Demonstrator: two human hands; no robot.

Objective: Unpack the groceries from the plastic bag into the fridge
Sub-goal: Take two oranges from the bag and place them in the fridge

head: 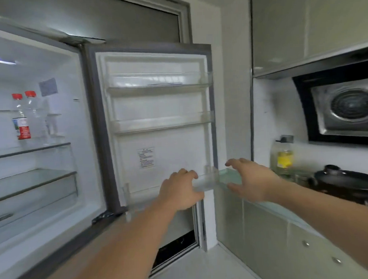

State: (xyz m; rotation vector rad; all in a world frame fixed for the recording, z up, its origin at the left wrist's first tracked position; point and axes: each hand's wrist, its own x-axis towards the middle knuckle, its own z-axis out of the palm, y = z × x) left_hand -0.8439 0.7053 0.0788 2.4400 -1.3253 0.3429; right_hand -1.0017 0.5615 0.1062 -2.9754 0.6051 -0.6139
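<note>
Fridge door (157, 111) is wide open. Left hand (180, 189) grips the clear bottom door bin (205, 180), long axis running 9 to 3; right hand (251, 178) hovers at its 3 o'clock end, fingers apart. No plastic bag in view; two bottles (26, 117) sit inside at 9.

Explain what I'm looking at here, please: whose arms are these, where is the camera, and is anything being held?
There is no machine: a person wears one camera on the head, looking forward and down. The left hand and right hand reach toward the lowest clear plastic door bin of the open white fridge door. The left hand's fingers curl at the bin; blur hides whether they grip it. The right hand is spread and holds nothing. Inside, two clear red-capped bottles stand on a glass shelf. No plastic bag is in view.
</note>
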